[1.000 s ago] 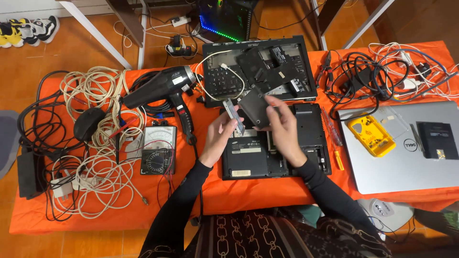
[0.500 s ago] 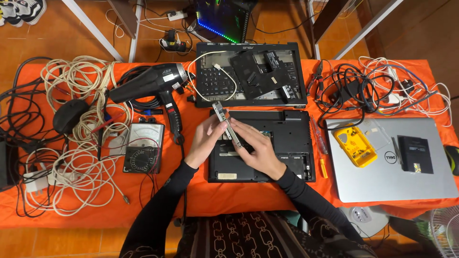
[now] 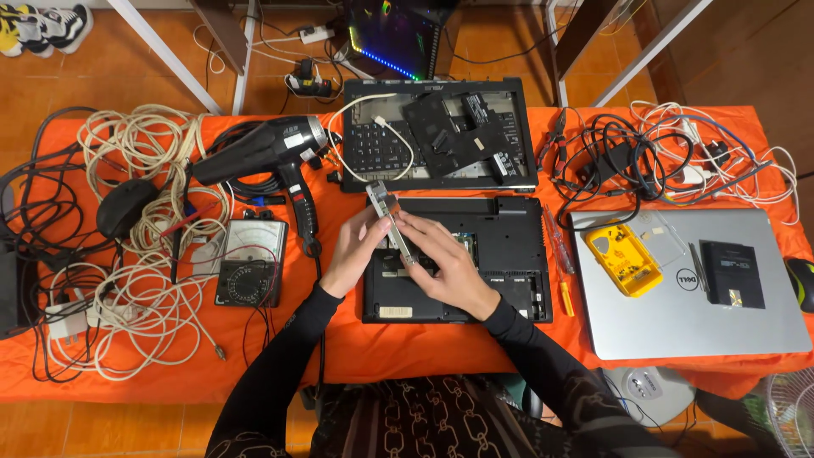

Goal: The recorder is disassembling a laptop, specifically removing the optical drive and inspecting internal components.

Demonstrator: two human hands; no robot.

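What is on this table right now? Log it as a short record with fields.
surface: orange cloth
left hand: grip on the upper end of a flat metal drive
right hand: holding the drive's lower end
under the hands: opened black laptop base
behind it: black keyboard frame
person's left: black hair dryer, analog meter, white cables
person's right: silver laptop, yellow case
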